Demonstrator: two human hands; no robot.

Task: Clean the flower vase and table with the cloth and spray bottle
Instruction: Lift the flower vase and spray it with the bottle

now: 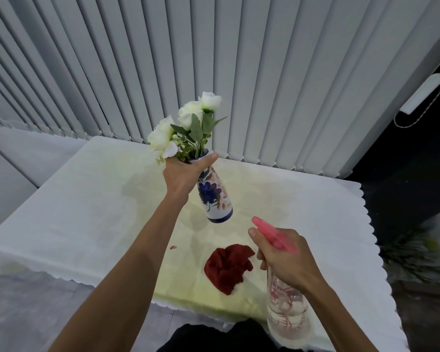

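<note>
While aloft, vase near spray bottle

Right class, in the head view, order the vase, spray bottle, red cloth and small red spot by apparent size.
1. Spray bottle, though it is nearest the camera.
2 and 3. Vase and red cloth: too alike to rank.
4. Red spot.

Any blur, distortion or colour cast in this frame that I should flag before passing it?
Head view: wide-angle bending bows the blinds toward the edges; the plant at lower right is smeared; a yellow-green cast pools on the tablecloth centre; soft shadows lie beneath the lifted vase; both hands, left and right, and the spray bottle read sharp enough.
</note>
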